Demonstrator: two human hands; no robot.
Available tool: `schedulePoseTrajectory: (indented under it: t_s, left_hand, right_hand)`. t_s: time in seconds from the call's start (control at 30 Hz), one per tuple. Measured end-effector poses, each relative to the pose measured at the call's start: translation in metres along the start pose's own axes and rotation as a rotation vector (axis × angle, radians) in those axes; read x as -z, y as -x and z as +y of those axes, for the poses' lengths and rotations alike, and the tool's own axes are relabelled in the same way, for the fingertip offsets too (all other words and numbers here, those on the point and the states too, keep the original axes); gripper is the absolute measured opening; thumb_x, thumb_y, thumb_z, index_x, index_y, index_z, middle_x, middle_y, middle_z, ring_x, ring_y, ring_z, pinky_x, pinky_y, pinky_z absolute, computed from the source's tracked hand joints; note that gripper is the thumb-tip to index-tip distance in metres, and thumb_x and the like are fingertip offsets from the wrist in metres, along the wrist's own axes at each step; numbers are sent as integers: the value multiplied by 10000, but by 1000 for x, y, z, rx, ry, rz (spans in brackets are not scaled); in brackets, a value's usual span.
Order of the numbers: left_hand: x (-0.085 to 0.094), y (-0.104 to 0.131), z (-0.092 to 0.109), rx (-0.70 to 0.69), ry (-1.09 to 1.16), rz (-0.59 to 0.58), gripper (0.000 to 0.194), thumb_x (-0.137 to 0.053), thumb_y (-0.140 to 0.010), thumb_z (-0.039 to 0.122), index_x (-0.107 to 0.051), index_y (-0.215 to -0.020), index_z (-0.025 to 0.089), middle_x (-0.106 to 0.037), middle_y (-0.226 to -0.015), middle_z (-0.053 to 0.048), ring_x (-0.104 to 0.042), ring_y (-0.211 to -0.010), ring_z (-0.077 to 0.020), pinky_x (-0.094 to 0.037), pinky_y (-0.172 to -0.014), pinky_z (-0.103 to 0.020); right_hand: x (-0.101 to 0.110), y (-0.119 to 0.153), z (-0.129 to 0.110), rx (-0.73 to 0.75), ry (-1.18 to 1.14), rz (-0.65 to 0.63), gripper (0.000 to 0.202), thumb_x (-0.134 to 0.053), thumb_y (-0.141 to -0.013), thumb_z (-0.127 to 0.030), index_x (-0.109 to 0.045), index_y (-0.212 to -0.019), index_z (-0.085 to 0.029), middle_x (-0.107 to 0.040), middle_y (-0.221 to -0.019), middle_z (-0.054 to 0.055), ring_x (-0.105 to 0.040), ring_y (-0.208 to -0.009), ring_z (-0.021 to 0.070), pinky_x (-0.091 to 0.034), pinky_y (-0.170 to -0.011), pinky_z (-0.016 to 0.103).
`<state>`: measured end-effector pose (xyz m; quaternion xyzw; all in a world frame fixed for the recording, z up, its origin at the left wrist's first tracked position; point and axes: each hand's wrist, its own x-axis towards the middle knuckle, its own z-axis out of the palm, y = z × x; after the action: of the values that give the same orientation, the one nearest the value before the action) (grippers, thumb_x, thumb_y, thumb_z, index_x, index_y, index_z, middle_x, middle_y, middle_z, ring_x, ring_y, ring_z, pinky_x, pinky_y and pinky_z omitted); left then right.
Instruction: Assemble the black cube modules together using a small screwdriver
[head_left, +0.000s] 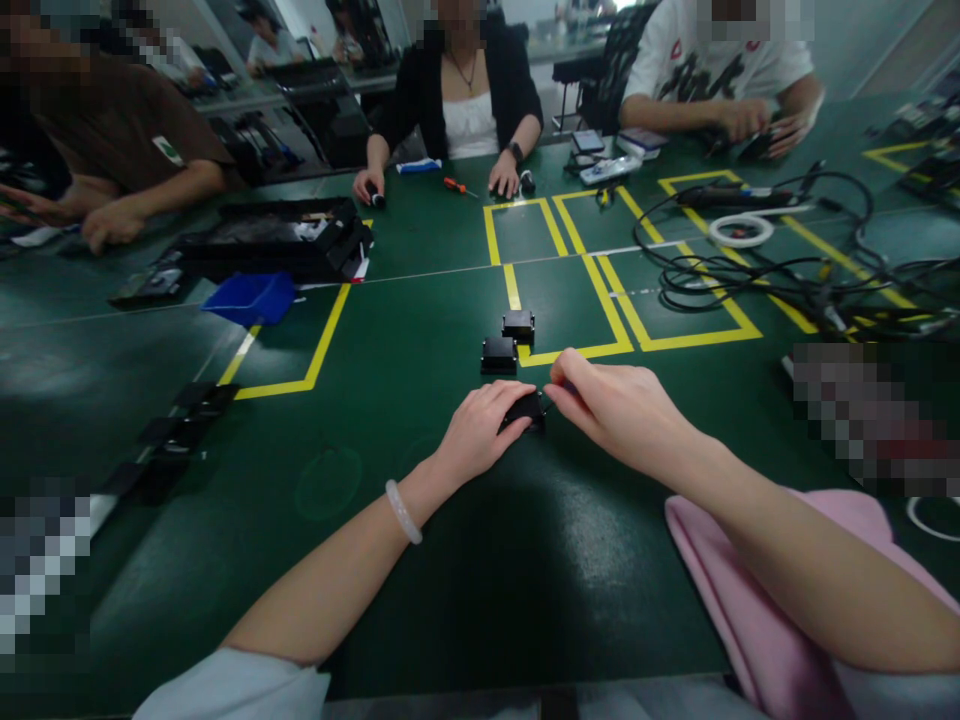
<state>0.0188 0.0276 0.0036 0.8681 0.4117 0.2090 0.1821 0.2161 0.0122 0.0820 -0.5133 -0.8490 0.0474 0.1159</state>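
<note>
- A small black block [531,408] is held down on the green worktop [450,600], in front of the wearer, under the left hand [484,420]; the fingers are curved over its top and the thumb is set along its near side, presumably so that it is kept from sliding.
- The right hand [611,400] is brought in at the block's right end, thumb and forefinger pinched nearly together on a slim dark object [549,404]; what this is cannot be told, as most of it is hidden by the fingers.
- Both forearms are angled inward, so the block is reached from two sides, one hand apparently given to steadying and the other to fine handling.
- Just beyond, two similar black blocks [499,354] are set close together at a corner of the yellow tape [619,315], perhaps so that they are within easy reach.
- More dark pieces [172,430] are lined up at the left, while a blue tray [251,298] and a pink cloth [847,510] are placed well apart from the handled block.
</note>
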Motion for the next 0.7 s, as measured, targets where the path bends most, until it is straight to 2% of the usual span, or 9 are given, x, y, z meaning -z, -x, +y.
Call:
schedulePoseTrajectory:
  t_s: [0.07,0.23,0.4,0.57,0.7]
  left_hand:
    - [0,0,0,4,-9,-1,342,-497,-905,262,-484,-1243,218,-566,-1235,-65,-526,-1127,-224,-432,-941,-391]
    - [-1,0,0,-1,-17,2,346,-493,-905,260,-482,-1248,218,-562,-1242,-67,-529,-1125,-225,-435,-938,-392]
    - [-1,0,0,0,-10,8,348,-488,-907,267,-484,-1252,220,-569,-1231,-73,-535,-1118,-227,-439,-938,-399]
    - [0,0,0,2,-5,-4,355,-486,-908,260,-482,-1262,234,-561,-1245,-69,-529,-1127,-229,-435,-939,-402]
    - [0,0,0,0,4,4,352,-483,-908,261,-482,-1258,227,-563,-1240,-77,-532,-1125,-233,-437,-937,-409]
  right_hand:
    - [0,0,0,-5,15,-12,236,-335,-956,-361,-500,-945,-193,-663,-768,16,-611,-655,154,-285,-535,252]
    - [0,1,-1,-6,-24,29,178,-359,-936,-281,-481,-1023,-186,-667,-801,8,-608,-643,139,-281,-535,246]
    - [1,1,0,-2,1,-5,216,-348,-947,-339,-503,-948,-189,-665,-765,19,-605,-647,146,-271,-531,249]
    - [2,1,0,-7,-19,14,176,-368,-918,-256,-476,-1039,-188,-662,-780,3,-600,-626,137,-280,-535,247]
    - [1,1,1,5,-4,12,183,-353,-937,-309,-495,-942,-194,-660,-784,16,-598,-648,141,-286,-543,249]
